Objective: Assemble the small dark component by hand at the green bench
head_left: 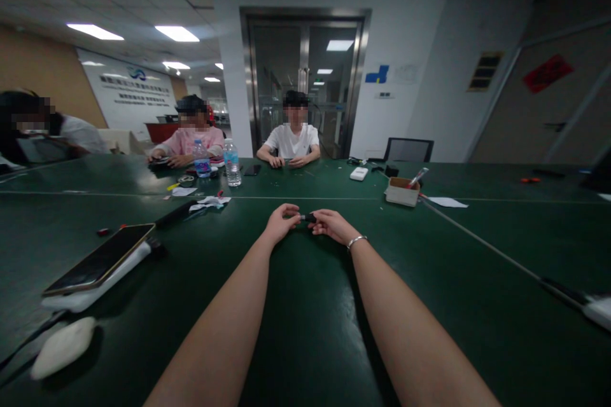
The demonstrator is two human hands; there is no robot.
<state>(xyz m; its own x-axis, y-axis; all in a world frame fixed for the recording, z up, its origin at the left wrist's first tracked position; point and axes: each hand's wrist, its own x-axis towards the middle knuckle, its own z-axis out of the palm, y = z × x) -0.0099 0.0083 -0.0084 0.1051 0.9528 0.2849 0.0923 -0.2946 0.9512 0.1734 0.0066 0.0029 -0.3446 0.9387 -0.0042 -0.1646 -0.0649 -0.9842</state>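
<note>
Both my arms reach forward over the dark green table (pixel 305 305). Between my hands is a small black object with a light, metallic-looking end (pixel 308 218). My left hand (pixel 283 222) pinches its light end from the left. My right hand (pixel 331 225), with a silver bracelet at the wrist, has its fingers closed on the black end. The object is held just above the table, roughly level. Its details are too small to make out.
A phone (pixel 102 257) on a white block and a pale rounded object (pixel 64 348) lie at left. Two bottles (pixel 232 164) stand farther back. A small box (pixel 402 192) holding a pen sits at right. Several people sit across the table.
</note>
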